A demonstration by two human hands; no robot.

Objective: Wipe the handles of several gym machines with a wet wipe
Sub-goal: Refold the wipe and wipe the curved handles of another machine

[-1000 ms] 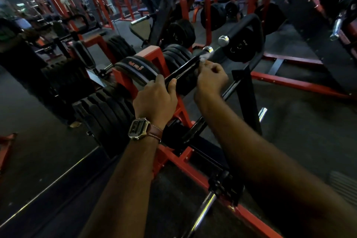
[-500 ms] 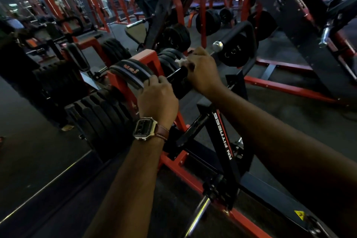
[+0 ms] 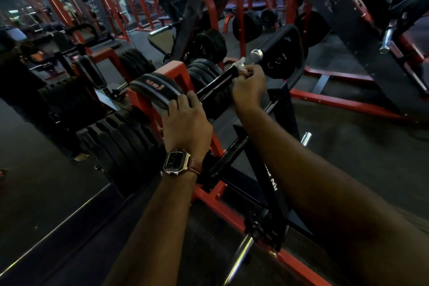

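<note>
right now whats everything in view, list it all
handle bar: one, black, centre, running up to the right
wet wipe: one, white, at the bar's far end
weight belt: one, black with red lettering, draped over the red frame
weight plates: many, black, racked left of the frame
second handle: one, black with chrome cap, beyond the bar
wristwatch: one, silver, brown strap, left wrist
left hand: grips the bar's near end
right hand: holds the wipe on the bar

I'm reaching both bare arms forward, my left hand curling its fingers over the bar nearest me, watch on that wrist, while my right hand is pinching the wipe farther along, knuckles up.
</note>
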